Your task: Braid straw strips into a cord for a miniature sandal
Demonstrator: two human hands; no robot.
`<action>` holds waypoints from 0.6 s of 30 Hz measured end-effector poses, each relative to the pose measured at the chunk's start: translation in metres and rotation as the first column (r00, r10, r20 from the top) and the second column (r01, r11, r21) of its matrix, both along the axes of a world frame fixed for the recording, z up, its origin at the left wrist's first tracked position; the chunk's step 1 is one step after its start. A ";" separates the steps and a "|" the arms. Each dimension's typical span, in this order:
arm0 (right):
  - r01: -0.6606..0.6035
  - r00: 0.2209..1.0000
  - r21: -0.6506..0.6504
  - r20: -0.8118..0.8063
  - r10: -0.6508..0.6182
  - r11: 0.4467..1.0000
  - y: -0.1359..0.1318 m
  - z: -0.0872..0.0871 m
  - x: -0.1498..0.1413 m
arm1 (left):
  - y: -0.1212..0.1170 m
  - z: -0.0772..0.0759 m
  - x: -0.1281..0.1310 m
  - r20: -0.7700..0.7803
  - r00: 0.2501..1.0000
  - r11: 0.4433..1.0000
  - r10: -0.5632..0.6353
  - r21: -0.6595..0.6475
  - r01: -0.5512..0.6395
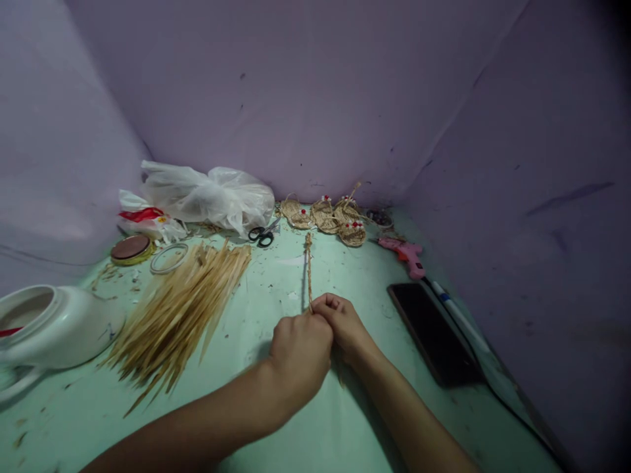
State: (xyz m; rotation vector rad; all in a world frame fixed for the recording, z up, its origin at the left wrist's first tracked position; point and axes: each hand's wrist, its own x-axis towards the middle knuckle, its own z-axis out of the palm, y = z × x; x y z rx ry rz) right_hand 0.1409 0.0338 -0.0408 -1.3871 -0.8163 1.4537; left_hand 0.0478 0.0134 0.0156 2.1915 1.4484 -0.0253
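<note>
A thin braided straw cord (309, 269) runs from my fingers straight away from me, its knotted far end near the back of the green table. My left hand (302, 348) is closed in a fist around the near part of the cord, which it hides. Right beside it, my right hand (342, 322) pinches the cord with curled fingers, the two hands touching. A short strand end pokes out below the hands. To the left lies a spread bundle of dry straw strips (182, 315).
Woven straw pieces with red and white beads (325, 217) lie at the back wall. Scissors (263, 234), a plastic bag (211, 194), tape ring (169, 258), round tin (131, 249) and white ceramic pot (73, 328) are leftward. Rightward lie a pink glue gun (405, 255) and phone (436, 335).
</note>
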 end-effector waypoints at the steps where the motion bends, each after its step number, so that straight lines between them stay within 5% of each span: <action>1: -0.008 1.000 -0.004 -0.013 0.008 1.000 0.000 0.000 0.001 | 0.002 -0.001 -0.001 -0.009 1.000 1.000 0.006 0.022 -0.006; 4: -0.059 0.998 -0.011 -0.035 0.059 0.998 0.002 -0.001 0.004 | 0.023 0.001 -0.012 0.030 0.998 0.998 0.061 0.019 -0.061; 6: -0.097 0.995 -0.022 -0.026 0.097 0.995 0.002 -0.001 0.005 | 0.040 0.003 -0.020 0.209 0.948 0.969 0.241 0.002 -0.247; 8: -0.124 0.992 -0.020 -0.020 0.124 0.992 0.003 0.000 0.005 | 0.052 0.001 -0.024 0.301 0.863 0.899 0.405 -0.305 -0.315; 10: -0.145 0.989 0.005 -0.041 0.145 0.989 0.004 0.000 0.005 | 0.057 -0.005 -0.024 0.336 0.800 0.773 0.496 -0.591 -0.231; 12: -0.169 0.984 0.045 -0.041 0.171 0.985 0.005 -0.002 0.005 | 0.058 -0.013 -0.022 0.361 0.772 0.698 0.523 -0.702 -0.144; 14: -0.195 0.981 0.075 0.029 0.194 0.978 0.007 -0.006 0.006 | 0.058 -0.020 -0.022 0.359 0.782 0.709 0.510 -0.690 -0.145; 18: -0.316 0.887 0.164 0.402 0.229 0.935 0.007 -0.010 0.013 | 0.063 -0.034 -0.025 0.369 0.844 0.852 0.388 -0.493 -0.176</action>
